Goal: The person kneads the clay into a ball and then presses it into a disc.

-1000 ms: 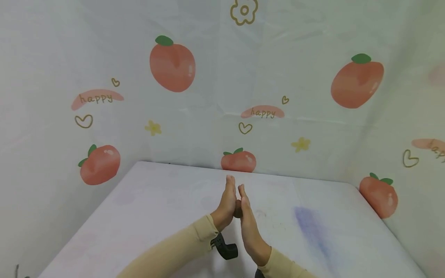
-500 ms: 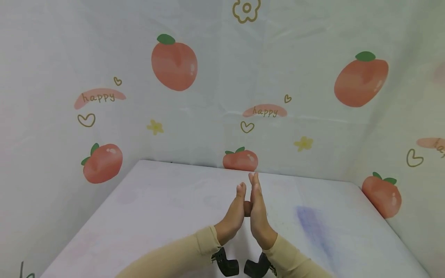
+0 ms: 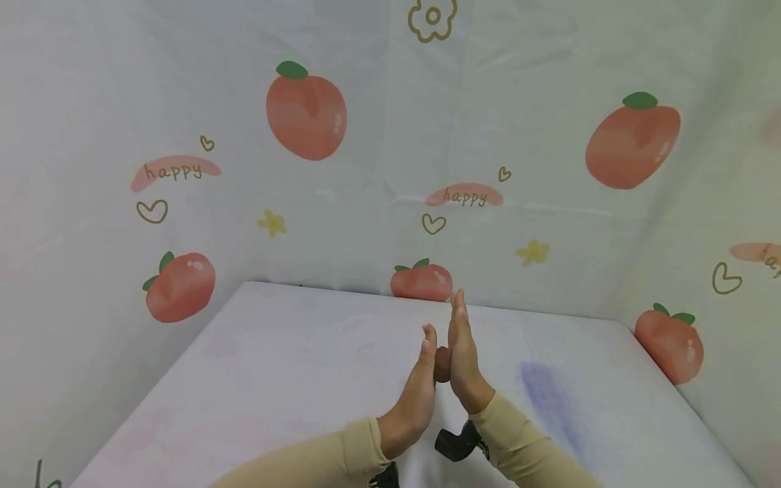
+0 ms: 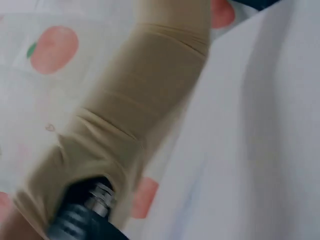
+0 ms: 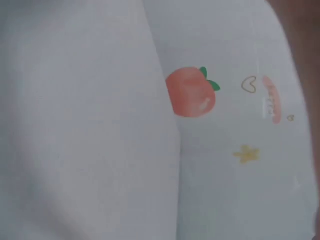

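In the head view, a small brown lump (image 3: 442, 364), rounded like clay or dough, sits between two upright palms. My left hand (image 3: 416, 400) presses it from the left with its fingers straight. From the right my right hand (image 3: 465, 356) presses flat against it, its fingertips reaching higher than the left ones. Part of the lump is hidden by the palms. The left wrist view holds a beige sleeve (image 4: 135, 95) but no lump. Only a blurred strip of skin shows at the right edge of the right wrist view.
Below the hands lies a white table (image 3: 274, 379) with a purple smear (image 3: 552, 403) on its right part. Behind it hangs a white curtain (image 3: 366, 135) printed with peaches. A black wrist camera (image 3: 457, 442) sits under the right sleeve.
The hands slide against each other with the lump between them. The right hand has moved up and away, the left back and down. Both have shifted somewhat to the right.
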The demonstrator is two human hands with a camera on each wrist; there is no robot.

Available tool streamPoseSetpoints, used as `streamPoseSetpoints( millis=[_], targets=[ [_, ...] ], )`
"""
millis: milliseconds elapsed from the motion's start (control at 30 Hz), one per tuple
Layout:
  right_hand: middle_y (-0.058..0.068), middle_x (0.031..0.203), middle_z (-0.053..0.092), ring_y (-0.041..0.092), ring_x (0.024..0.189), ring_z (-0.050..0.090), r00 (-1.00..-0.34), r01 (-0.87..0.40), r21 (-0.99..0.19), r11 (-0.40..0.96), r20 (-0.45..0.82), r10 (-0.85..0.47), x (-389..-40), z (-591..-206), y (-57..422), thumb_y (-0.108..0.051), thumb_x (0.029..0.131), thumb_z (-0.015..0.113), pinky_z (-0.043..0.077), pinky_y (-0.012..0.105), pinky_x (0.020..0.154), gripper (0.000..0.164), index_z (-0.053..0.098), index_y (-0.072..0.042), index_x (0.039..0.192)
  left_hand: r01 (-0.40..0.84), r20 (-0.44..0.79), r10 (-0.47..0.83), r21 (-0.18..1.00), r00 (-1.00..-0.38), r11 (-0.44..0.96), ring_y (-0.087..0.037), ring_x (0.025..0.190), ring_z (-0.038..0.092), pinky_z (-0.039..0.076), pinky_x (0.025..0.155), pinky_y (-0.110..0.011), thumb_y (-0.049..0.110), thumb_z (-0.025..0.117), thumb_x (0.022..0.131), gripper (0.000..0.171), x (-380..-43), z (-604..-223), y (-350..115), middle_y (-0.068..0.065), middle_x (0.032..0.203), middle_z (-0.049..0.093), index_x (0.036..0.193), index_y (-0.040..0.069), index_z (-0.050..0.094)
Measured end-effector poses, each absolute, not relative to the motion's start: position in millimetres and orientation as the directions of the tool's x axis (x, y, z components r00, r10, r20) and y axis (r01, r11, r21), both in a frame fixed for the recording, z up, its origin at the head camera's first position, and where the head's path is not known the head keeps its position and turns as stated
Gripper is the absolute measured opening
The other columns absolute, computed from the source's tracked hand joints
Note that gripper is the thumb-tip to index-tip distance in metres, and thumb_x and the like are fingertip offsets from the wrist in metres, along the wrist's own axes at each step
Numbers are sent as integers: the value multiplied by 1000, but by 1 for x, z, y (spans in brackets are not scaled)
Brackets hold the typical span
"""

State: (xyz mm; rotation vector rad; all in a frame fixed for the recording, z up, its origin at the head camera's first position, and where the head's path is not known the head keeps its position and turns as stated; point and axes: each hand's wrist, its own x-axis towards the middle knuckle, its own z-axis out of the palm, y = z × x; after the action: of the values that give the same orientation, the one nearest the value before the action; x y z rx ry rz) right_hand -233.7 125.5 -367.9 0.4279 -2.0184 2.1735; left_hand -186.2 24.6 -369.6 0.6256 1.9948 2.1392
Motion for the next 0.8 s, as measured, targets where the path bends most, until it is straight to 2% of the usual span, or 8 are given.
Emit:
streamPoseSetpoints(
  millis=[233, 433, 600, 800],
  targets=[
    [11, 163, -8, 26, 149, -14, -966, -226, -966, -125, 239, -103, -229, -376, 122, -39, 105, 8, -7, 51, 120, 60, -6, -8, 155, 201, 237, 331, 970, -913, -139, -20, 148, -17, -12, 117, -55, 52, -1, 102, 68, -189, -356, 21, -1, 163, -9, 155, 9, -3],
    [15, 162, -4, 30, 149, -12, -976, -179, -969, -172, 197, -95, -218, -383, 114, -45, 104, 6, -7, 53, 119, 64, -3, -6, 155, 225, 267, 300, 960, -916, -168, -18, 149, -13, -9, 118, -54, 57, 1, 101, 71, -202, -345, 20, 1, 163, -4, 156, 11, -1],
    [15, 163, -1, 29, 150, -9, -972, -199, -968, -152, 215, -98, -208, -385, 109, -46, 105, 4, -3, 56, 118, 64, -4, -7, 155, 232, 273, 256, 956, -927, -177, -18, 150, -8, -7, 119, -52, 53, 3, 103, 69, -217, -341, 21, -1, 163, -1, 156, 8, 1],
    [10, 163, -8, 27, 150, -10, -949, -253, -958, -131, 273, -160, -194, -378, 105, -42, 106, 7, -2, 59, 117, 60, -11, -12, 155, 161, 187, 230, 979, -955, -129, -23, 150, -7, -6, 118, -57, 53, 6, 103, 69, -234, -351, 21, -4, 164, 0, 156, 9, 3]
  ],
)
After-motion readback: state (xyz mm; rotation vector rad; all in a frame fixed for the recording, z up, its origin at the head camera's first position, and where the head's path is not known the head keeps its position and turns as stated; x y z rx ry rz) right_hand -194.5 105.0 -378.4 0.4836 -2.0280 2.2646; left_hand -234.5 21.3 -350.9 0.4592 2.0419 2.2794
